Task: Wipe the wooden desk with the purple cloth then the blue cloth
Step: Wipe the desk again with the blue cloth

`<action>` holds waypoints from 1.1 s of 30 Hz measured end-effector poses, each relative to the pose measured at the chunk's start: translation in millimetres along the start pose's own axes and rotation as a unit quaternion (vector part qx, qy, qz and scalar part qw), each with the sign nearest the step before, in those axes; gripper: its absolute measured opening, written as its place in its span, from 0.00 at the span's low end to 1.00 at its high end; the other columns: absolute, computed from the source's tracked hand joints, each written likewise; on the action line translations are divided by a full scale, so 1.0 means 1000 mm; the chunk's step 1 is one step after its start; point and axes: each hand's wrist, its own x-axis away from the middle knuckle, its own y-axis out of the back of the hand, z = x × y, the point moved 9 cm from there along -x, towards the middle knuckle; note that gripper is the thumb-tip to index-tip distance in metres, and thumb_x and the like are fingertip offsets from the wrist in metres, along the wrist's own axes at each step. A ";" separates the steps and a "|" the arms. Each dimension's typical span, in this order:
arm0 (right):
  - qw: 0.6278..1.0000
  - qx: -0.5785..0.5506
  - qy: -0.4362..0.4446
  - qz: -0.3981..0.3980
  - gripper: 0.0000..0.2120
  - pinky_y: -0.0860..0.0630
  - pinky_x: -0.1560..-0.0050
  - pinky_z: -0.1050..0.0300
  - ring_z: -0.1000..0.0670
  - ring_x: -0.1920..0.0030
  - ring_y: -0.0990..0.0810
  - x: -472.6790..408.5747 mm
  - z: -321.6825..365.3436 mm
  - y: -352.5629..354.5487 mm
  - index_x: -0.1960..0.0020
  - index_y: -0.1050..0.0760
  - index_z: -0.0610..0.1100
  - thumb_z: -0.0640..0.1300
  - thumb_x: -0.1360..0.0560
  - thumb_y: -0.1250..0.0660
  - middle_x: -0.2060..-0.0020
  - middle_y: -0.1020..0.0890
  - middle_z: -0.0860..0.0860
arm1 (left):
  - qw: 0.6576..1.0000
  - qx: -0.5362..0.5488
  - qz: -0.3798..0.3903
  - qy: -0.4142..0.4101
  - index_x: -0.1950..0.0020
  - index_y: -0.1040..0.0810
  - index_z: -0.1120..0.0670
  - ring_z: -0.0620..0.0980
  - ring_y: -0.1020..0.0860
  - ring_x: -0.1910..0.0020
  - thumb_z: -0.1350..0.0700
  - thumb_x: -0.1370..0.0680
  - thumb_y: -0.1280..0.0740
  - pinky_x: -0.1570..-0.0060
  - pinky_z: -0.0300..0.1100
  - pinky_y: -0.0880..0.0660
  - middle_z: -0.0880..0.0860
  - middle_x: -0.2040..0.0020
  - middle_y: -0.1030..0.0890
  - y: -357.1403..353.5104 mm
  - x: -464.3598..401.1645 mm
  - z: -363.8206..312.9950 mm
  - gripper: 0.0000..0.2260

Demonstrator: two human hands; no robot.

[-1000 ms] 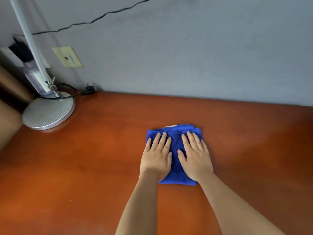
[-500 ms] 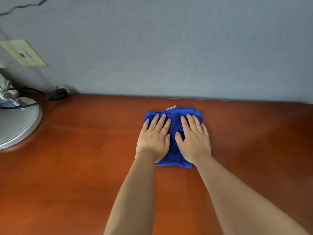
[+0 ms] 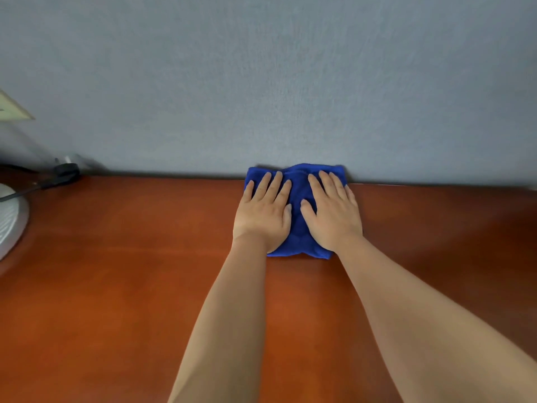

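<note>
A folded blue cloth [image 3: 297,219] lies flat on the reddish wooden desk [image 3: 116,286], its far edge bunched against the grey wall. My left hand [image 3: 263,216] presses on the cloth's left half with straight, spread fingers. My right hand [image 3: 334,216] presses on the right half the same way. Both palms cover most of the cloth. No purple cloth is in view.
At the far left edge stands the round silver lamp base [image 3: 10,225], with a black cable and plug [image 3: 62,171] by the wall. A beige wall plate [image 3: 11,107] sits above it. The grey wall [image 3: 261,82] bounds the desk's back edge.
Both hands have pushed the blue cloth away from me, from mid-desk up to the wall. The view has shifted right, so the lamp is mostly out of frame.
</note>
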 end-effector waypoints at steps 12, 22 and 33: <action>1.000 -0.006 -0.002 0.005 0.27 0.56 0.25 0.52 0.52 0.23 0.53 0.160 -0.005 -0.007 0.22 0.48 0.50 0.54 0.19 0.49 0.22 0.48 0.51 | 0.999 0.021 0.031 0.000 0.22 0.59 0.52 0.50 0.62 0.23 0.47 0.18 0.61 0.25 0.51 0.63 0.51 0.21 0.59 -0.017 0.153 -0.058 0.25; 0.999 0.001 -0.032 0.011 0.38 0.57 0.25 0.52 0.52 0.23 0.55 0.238 -0.005 -0.015 0.22 0.50 0.51 0.61 0.30 0.68 0.22 0.51 0.53 | 0.998 0.017 0.029 -0.049 0.22 0.58 0.51 0.49 0.62 0.23 0.45 0.29 0.74 0.26 0.50 0.64 0.49 0.21 0.59 -0.026 0.213 -0.081 0.35; 0.999 0.005 -0.049 0.001 0.29 0.58 0.25 0.52 0.53 0.23 0.56 0.151 -0.029 -0.005 0.22 0.51 0.51 0.58 0.21 0.57 0.22 0.51 0.53 | 0.998 0.005 0.009 -0.063 0.22 0.59 0.49 0.48 0.62 0.23 0.44 0.29 0.74 0.25 0.50 0.63 0.48 0.21 0.59 -0.014 0.120 -0.076 0.35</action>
